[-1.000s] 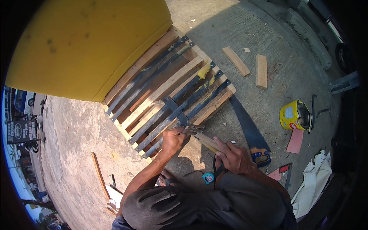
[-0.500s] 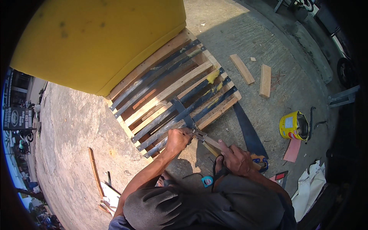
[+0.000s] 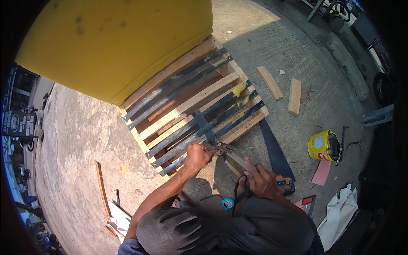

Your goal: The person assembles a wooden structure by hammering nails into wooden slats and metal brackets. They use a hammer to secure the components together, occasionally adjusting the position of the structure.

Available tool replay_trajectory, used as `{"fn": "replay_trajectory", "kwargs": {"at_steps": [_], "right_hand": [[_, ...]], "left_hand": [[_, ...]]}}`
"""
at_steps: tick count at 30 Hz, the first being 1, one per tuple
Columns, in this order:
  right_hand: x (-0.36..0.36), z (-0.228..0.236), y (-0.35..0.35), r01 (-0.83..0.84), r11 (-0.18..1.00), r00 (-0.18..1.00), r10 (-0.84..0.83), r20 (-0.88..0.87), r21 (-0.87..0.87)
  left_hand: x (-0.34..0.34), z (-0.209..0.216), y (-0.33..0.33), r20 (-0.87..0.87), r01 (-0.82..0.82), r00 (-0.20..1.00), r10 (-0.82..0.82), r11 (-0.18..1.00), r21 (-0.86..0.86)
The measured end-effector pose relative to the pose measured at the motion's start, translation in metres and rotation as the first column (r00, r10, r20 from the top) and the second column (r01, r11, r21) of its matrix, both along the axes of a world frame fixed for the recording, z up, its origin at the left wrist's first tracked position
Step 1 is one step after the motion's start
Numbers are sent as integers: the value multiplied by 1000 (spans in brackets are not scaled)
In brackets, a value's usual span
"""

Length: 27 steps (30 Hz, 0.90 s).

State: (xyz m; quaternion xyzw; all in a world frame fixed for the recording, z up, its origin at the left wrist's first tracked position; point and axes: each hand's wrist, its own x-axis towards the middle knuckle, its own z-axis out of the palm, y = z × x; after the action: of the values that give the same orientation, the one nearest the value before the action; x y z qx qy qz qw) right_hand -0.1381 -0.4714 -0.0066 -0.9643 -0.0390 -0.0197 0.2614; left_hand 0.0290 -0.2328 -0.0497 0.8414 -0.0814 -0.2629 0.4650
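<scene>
My left hand (image 3: 200, 156) is closed at the near corner of a slatted wooden frame (image 3: 244, 126), its fingers pinched on the end of a short black strap (image 3: 205, 126). That strap crosses several black bands (image 3: 170, 149) fixed over the slats. My right hand (image 3: 262, 182) grips a long metal tool (image 3: 233, 156) with a brownish handle, index finger stretched along it. The tool's head is close to my left fingertips, and its exact kind is unclear. Below it a yellow handle (image 3: 233, 168) slants toward my foot. A yellow upholstered panel (image 3: 114, 51) rises from the frame's far side.
A handsaw (image 3: 274, 148) lies right of the frame, beside my right hand. Near my feet is a turquoise tape measure (image 3: 228, 204). Two wood blocks (image 3: 294, 96) and a yellow tin (image 3: 321, 145) are farther right. A thin wooden strip (image 3: 102, 189) lies at left.
The tool's head has shifted slightly against my left fingertips, and more of the yellow handle shows beneath it. Both hands keep their grip. The whole view has tilted a little.
</scene>
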Motion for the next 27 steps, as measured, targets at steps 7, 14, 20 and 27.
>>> {"fn": "replay_trajectory", "kwargs": {"at_steps": [7, 14, 20, 27], "right_hand": [[2, -11, 2, -75, 996, 995, 71, 74, 48], [2, -3, 2, -39, 996, 999, 36, 30, 75], [-2, -2, 4, -30, 999, 1000, 30, 0, 33], [1, -5, 3, 32, 999, 998, -30, -48, 44]], "left_hand": [[4, -1, 0, 40, 4, 999, -4, 1000, 6], [4, -1, 0, -5, -7, 1000, 7, 1000, -8], [4, -1, 0, -72, -28, 997, 27, 1000, -11], [9, 6, 0, -172, 22, 985, -29, 999, -44]]}}
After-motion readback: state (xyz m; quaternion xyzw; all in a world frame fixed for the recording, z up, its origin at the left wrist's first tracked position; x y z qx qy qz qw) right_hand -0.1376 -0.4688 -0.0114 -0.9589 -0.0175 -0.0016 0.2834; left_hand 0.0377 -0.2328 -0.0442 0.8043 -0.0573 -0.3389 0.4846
